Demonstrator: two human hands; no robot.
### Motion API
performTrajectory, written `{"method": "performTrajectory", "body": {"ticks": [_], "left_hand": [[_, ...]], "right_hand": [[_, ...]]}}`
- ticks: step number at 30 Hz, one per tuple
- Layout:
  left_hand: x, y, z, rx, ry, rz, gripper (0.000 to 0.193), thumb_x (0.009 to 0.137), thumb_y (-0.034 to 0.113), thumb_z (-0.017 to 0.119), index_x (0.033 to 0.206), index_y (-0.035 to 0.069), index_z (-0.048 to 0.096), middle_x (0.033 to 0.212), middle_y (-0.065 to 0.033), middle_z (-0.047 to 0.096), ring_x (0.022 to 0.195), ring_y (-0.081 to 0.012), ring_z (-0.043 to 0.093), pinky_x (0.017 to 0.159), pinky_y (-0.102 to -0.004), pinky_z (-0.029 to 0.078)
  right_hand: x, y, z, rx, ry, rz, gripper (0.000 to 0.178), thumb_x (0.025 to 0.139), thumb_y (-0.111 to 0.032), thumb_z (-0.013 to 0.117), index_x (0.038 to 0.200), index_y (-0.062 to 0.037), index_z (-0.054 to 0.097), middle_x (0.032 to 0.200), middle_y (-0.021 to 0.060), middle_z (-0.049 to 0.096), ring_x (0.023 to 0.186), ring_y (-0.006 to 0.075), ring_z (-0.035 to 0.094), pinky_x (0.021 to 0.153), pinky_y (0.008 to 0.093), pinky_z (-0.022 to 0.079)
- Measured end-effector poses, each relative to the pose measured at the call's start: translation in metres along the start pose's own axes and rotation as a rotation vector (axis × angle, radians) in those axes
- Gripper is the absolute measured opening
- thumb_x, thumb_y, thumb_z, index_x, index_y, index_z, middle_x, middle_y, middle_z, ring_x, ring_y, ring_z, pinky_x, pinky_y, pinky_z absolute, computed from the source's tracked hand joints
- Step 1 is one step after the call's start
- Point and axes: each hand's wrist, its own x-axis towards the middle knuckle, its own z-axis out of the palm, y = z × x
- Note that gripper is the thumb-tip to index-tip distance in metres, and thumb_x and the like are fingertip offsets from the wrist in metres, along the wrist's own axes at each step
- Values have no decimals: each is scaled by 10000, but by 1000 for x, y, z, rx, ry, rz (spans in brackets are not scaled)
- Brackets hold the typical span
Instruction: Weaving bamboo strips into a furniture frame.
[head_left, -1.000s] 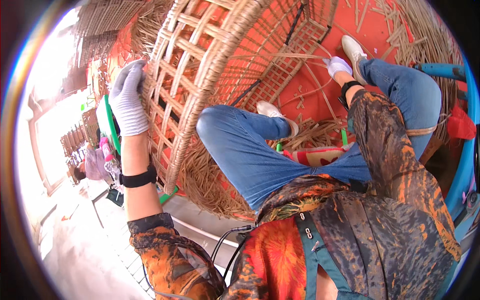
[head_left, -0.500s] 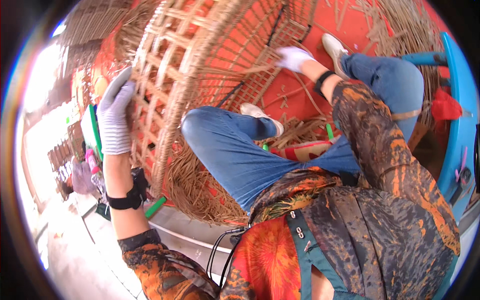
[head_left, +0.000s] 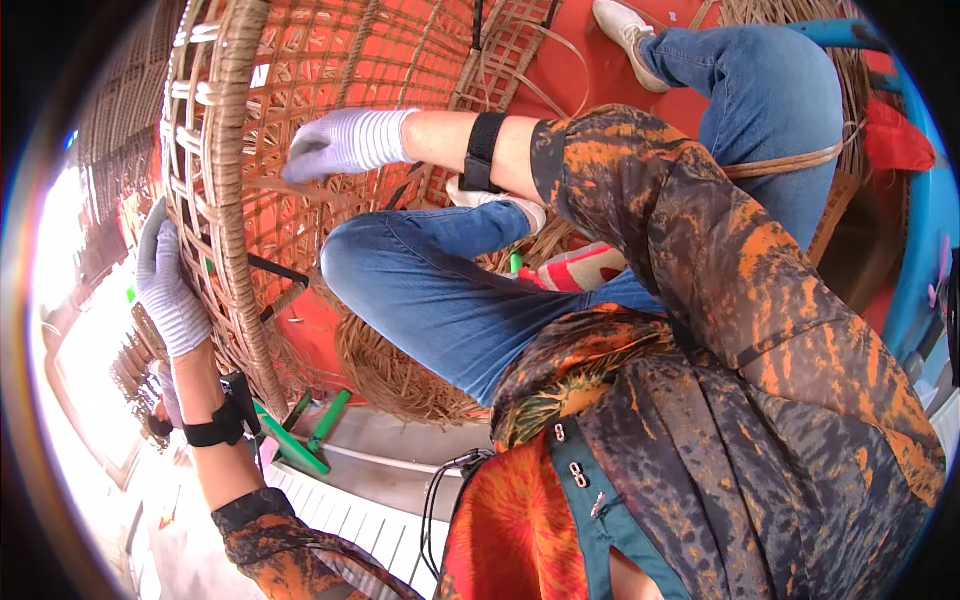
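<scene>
A large woven cane basket (head_left: 232, 130) with open lattice walls and a thick wrapped rim stands tilted on its side before me. My left hand (head_left: 170, 290), in a grey and white striped glove, holds its lattice wall from the outer left; some fingertips are hidden behind it. My right hand (head_left: 345, 145), in a matching glove, reaches across in front of the basket's hollow. Its fingers are pressed together close to the rim, on what looks like a thin cane strand (head_left: 264, 185) running to the rim.
My jeans-clad knees (head_left: 400, 290) flank the work. A coil of loose cane strips (head_left: 400, 375) lies under the basket on the red floor covering (head_left: 560, 75). Green bars (head_left: 300, 440) stand at the lower left. A blue plastic chair (head_left: 905, 270) is at the right.
My right hand has swung left from the basket's far side to near its rim. The basket has turned and shifted left, and my left hand has moved left and down with it.
</scene>
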Motion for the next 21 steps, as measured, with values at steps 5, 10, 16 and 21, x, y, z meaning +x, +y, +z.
{"method": "performTrajectory", "body": {"ticks": [5,10,16,21], "left_hand": [[4,-4,-7,-47,-7,-42,304,957,89,481,1220,-45,549,1106,-100,627,975,-143,598,901,-284,475],[26,-9,-18,-4,-24,-56,310,969,128,475,1218,-43,546,1086,-102,633,930,-144,615,842,-286,508],[48,-15,-27,1,0,-25,312,977,156,452,1205,-32,553,960,-73,640,736,-113,597,649,-228,502],[97,-67,-91,-313,10,-159,270,977,161,453,1133,-20,579,899,-74,636,688,-122,587,589,-238,489]], "right_hand": [[-8,-10,17,111,142,40,647,734,-572,699,1135,-71,613,989,78,666,936,184,608,853,310,471],[2,-5,24,-53,125,28,679,709,-561,706,1170,-73,600,996,96,672,942,249,629,862,343,484],[12,-36,23,328,138,147,445,845,-446,590,1107,-88,626,999,112,683,860,276,662,812,385,519],[39,-50,-6,-697,254,-4,361,942,-440,416,1210,-239,551,921,96,674,890,316,647,752,465,521]]}}
